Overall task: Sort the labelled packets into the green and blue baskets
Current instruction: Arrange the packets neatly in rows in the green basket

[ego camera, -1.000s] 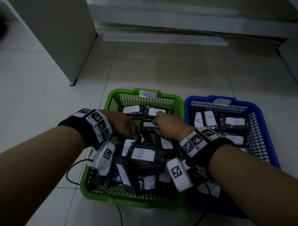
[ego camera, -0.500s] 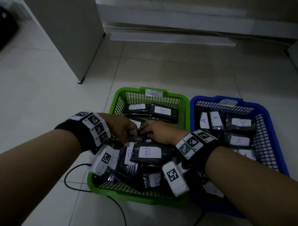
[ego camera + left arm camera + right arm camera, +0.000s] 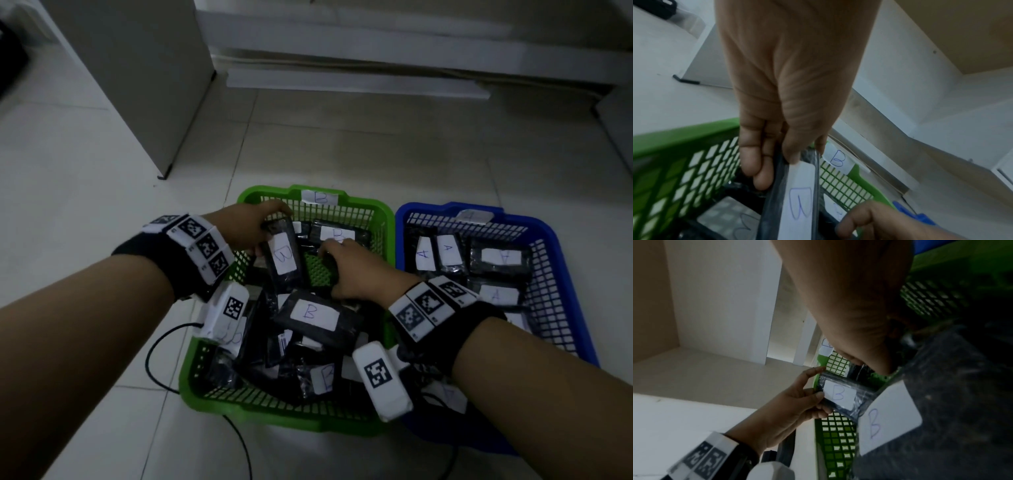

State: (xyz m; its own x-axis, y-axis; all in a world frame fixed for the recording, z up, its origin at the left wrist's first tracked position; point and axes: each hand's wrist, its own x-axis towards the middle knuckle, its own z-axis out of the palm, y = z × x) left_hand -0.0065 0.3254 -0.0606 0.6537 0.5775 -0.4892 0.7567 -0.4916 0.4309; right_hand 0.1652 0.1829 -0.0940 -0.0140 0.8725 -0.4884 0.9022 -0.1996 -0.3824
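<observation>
Left grip (image 3: 248, 226) clamps B packet (image 3: 282, 257); right grip (image 3: 356, 265) curled, contents hidden.

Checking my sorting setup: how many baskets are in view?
2. The green basket stands on the floor to the left, and the blue basket is right beside it on the right. No other basket shows in any view.

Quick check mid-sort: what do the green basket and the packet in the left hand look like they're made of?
Green basket: looks like moulded plastic, matte to slightly glossy, with an open lattice in its walls and floor. Packet labelled B held in the left hand: seemingly a dark item in clear, glossy film that crinkles and glints at the edges; its white label looks like matte paper.
</observation>
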